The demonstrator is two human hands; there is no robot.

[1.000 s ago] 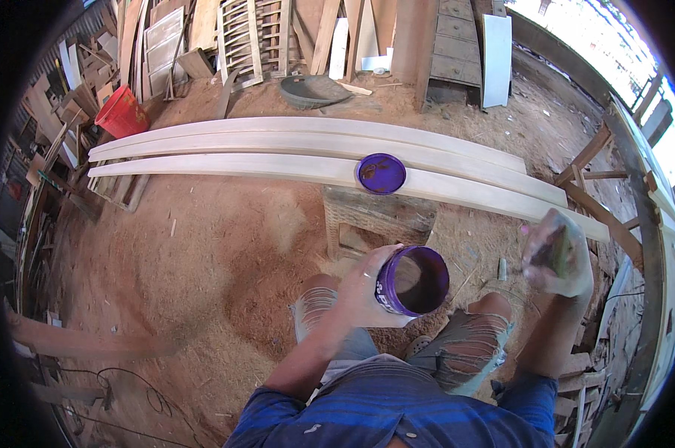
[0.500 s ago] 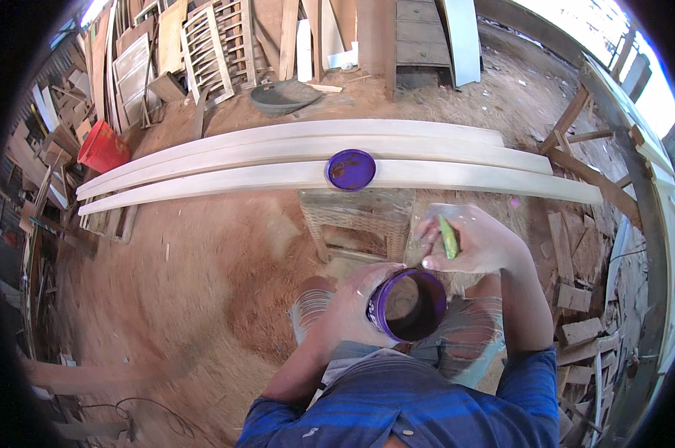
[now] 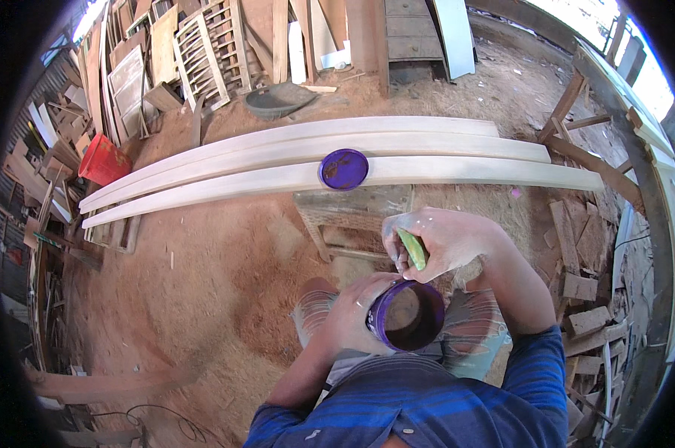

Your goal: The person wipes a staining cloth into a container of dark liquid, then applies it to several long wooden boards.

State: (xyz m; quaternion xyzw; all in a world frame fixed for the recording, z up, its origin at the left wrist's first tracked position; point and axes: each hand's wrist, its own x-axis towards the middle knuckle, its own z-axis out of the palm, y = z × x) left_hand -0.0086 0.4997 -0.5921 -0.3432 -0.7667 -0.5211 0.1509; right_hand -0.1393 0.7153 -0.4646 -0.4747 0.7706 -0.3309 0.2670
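My left hand (image 3: 356, 310) is wrapped round a purple cylindrical tub (image 3: 403, 317), whose open mouth faces up and shows a brownish inside. My right hand (image 3: 442, 239) grips a short green object (image 3: 414, 249), perhaps a handle, just above the tub’s rim; its far end is hidden by the fingers. Pale smudges mark both hands. Beyond them, a purple lid (image 3: 343, 169) with brown stains rests on long pale wooden boards (image 3: 464, 170), which lie across a worn low stool (image 3: 352, 209).
A red bucket (image 3: 100, 160) stands beside the boards at the left, a dark basin (image 3: 274, 100) behind them. Stacked panels and slats (image 3: 210, 52) lean at the back near a drawer unit (image 3: 412, 41). A timber frame (image 3: 606, 168) and scrap wood (image 3: 584, 321) line the right side.
My right hand has swung leftward with the green object, from out at the right to just above the tub. My left hand keeps hold of the tub. The view has tilted slightly.
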